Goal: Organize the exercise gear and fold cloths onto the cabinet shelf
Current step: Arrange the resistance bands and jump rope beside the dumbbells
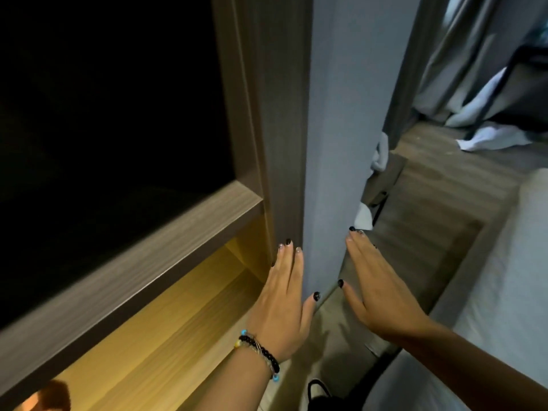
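The room is dim, with a wooden floor (439,185) and grey curtains (462,54) at the far right. At the left stands the cabinet (267,114); its upper compartment is completely dark, and under the thick cabinet shelf (142,247) a lower, warmly lit space (166,330) is visible. No gear or cloth can be seen inside, because the dark part hides everything.

The left hand (284,301), with bead bracelets (261,348) on the wrist, lies flat with straight fingers against the cabinet's side post and the grey wall panel (341,143). The right hand (376,292) is also flat and open in the air just beside the panel, and it holds nothing.

White cloths (492,134) lie crumpled on the floor, well apart from the hands; a black bag (320,396) is near the bottom edge.

The risk, as I judge it, is that the hands feel their way in poor light, and things could be pushed into the dark compartment without seeing them.
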A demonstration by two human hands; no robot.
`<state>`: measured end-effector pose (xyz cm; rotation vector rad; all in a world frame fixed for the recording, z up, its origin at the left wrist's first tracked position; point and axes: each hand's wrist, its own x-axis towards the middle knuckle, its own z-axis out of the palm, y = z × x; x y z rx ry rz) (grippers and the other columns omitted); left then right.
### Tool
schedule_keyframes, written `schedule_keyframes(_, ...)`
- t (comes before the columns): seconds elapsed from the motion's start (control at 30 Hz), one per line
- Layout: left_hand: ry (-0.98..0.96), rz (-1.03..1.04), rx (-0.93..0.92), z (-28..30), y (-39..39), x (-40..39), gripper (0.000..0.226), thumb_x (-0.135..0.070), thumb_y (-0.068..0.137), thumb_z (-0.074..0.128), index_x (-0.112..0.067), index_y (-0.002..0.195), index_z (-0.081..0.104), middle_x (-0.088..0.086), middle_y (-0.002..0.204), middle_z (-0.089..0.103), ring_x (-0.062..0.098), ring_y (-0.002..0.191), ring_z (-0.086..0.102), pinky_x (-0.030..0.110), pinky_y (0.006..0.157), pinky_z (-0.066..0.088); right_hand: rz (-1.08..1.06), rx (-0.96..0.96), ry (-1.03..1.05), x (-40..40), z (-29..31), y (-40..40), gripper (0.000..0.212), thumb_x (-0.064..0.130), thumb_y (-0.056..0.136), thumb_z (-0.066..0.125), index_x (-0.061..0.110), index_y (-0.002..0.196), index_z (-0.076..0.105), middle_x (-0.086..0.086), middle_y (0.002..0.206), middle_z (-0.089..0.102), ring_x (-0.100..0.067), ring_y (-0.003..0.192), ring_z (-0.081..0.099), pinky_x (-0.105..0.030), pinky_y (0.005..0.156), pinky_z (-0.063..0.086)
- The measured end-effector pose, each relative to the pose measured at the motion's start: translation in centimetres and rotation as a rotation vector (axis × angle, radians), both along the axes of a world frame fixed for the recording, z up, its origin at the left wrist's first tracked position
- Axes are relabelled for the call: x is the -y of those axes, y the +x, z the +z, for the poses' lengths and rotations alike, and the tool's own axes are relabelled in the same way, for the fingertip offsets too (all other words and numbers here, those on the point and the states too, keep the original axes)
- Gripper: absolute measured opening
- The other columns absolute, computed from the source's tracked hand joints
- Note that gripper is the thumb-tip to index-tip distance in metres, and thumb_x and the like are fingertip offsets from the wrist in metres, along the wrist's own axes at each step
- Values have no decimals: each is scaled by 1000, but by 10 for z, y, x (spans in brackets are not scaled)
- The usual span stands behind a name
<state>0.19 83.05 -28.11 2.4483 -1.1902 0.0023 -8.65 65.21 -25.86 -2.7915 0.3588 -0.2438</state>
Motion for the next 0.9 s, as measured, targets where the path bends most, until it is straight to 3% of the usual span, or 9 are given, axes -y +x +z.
schedule_keyframes(0.07, 2, -50, 16, 13, 0, 14, 75, -48, 99, 28, -31, 140, -33, -17, 145, -44, 2, 139, -33, 24, 112, -11, -44, -14, 21, 10, 7, -10, 82, 42, 96, 45, 23, 147, -16, 9, 152, -19, -7, 144, -12, -28, 120, 1)
schedule_keyframes(0.27, 0, -180, 14, 37, 6, 78, 72, -48, 98, 26, -27, 143, -26, -12, 149, -37, 2, 140, -30, 26, 115, -8, -135, 18, 64, 60, 16, -23, 79, 34, 95, 49, 16, 152, -2, 7, 154, -11, -3, 142, -12, -20, 113, -9)
schedule_keyframes(0.33, 0, -202, 6, 40, 8, 106, 72, -49, 99, 26, -27, 141, -28, -13, 148, -39, 2, 139, -31, 25, 115, -9, -170, 31, 7, 83, 20, -25, 77, 24, 90, 58, 5, 150, 14, -7, 158, 9, -11, 144, 1, -25, 115, -1)
schedule_keyframes(0.4, -3, -200, -15, 40, 12, 139, 73, -48, 99, 29, -30, 139, -30, -14, 147, -38, 0, 137, -33, 24, 115, -10, -172, 44, -61, 108, 22, -24, 68, 13, 80, 70, -9, 137, 40, -24, 145, 39, -27, 139, 30, -38, 114, 19)
schedule_keyframes(0.47, -6, -180, -48, 39, 19, 172, 75, -47, 99, 32, -31, 137, -31, -14, 148, -36, -2, 135, -35, 23, 113, -11, -183, 42, -116, 137, 18, -17, 68, 8, 72, 78, -14, 128, 48, -30, 135, 49, -37, 130, 45, -46, 107, 33)
schedule_keyframes(0.53, 2, -156, -79, 35, 26, 203, 77, -45, 99, 36, -31, 138, -30, -13, 148, -34, -3, 135, -33, 20, 111, -12, -209, 2, -82, 170, 13, -9, 79, 12, 73, 78, -7, 138, 38, -25, 143, 43, -31, 136, 35, -43, 108, 28)
schedule_keyframes(0.67, -3, -138, -154, 27, 45, 253, 77, -44, 99, 37, -31, 139, -28, -14, 149, -32, 0, 139, -25, 13, 107, -14, -256, -35, 27, 226, 0, 4, 81, 35, 91, 58, 16, 151, 7, -4, 160, 6, -10, 141, -7, -33, 115, 5)
schedule_keyframes(0.77, -16, -133, -181, 19, 58, 288, 78, -43, 99, 37, -32, 138, -29, -15, 149, -32, -1, 139, -23, 7, 102, -14, -272, -102, 78, 259, -6, 14, 84, 41, 92, 53, 21, 151, -2, -1, 161, -3, -10, 141, -12, -32, 116, 4)
schedule_keyframes(0.9, -54, -132, -236, 5, 70, 328, 79, -39, 98, 41, -36, 137, -28, -19, 147, -31, -4, 138, -22, 4, 102, -13, -276, -135, 68, 291, -15, 25, 84, 42, 92, 54, 20, 151, -1, -2, 161, -1, -16, 146, -2, -33, 116, 8)
